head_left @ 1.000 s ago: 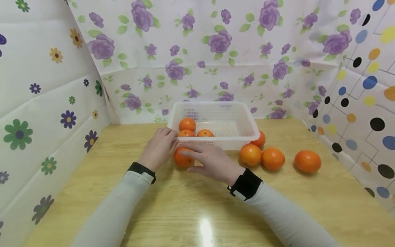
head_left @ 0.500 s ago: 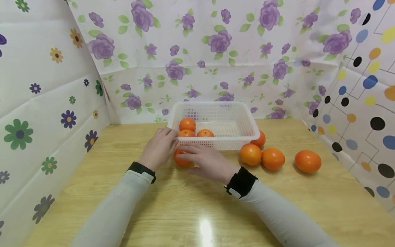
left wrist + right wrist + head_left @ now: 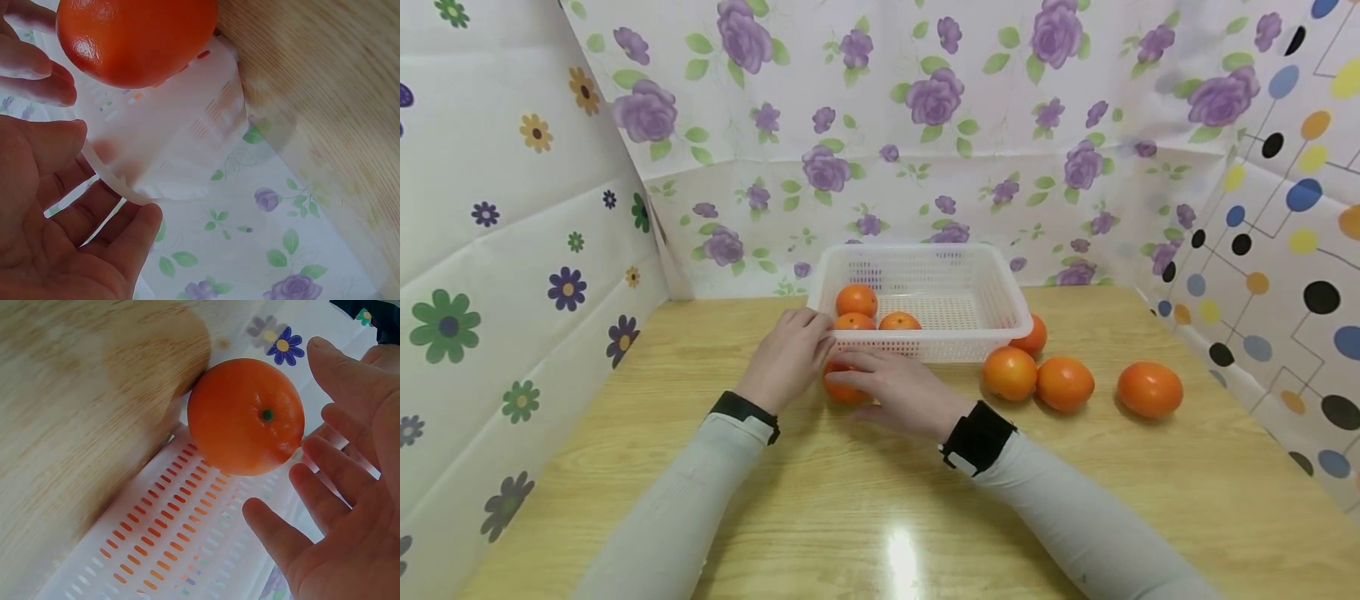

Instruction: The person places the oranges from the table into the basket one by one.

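Fingers (image 3: 275, 534) of your right hand (image 3: 906, 392) stand wide, gripping nothing; contact is unclear. Just left of their tips, nearer this hand, the orange fruit (image 3: 240, 419) sits on the wood-grain counter (image 3: 820, 500): glossy, near-round, green-stemmed, without evident long axis. Your left hand (image 3: 786, 354) pinches the white perforated plastic basket (image 3: 955, 336).
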Available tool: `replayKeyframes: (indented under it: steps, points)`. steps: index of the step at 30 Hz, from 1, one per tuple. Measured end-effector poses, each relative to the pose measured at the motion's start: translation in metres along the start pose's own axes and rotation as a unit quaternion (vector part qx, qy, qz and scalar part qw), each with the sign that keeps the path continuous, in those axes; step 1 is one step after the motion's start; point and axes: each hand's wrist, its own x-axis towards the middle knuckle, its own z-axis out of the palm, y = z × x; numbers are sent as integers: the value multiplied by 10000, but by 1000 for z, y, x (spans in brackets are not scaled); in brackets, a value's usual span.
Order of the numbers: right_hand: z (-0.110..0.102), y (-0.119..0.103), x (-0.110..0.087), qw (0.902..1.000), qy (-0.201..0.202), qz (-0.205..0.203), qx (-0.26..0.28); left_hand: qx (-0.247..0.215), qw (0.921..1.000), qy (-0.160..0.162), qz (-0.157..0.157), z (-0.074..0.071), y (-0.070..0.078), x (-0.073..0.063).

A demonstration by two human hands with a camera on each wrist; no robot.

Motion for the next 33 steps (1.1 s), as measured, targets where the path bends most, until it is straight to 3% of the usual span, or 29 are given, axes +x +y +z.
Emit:
replayKeyframes:
  steps: [12, 26, 33]
  points:
    - [6, 2, -1, 10000, -19, -97, 13, -54, 9999, -66, -55, -1, 0, -1]
    - [6, 4, 1, 9994, -206, 266, -40, -19, 9999, 69, 87, 0, -1, 0]
    - [6, 3, 1, 9990, -38, 316, -304, 21, 9997, 167, 152, 0, -1, -1]
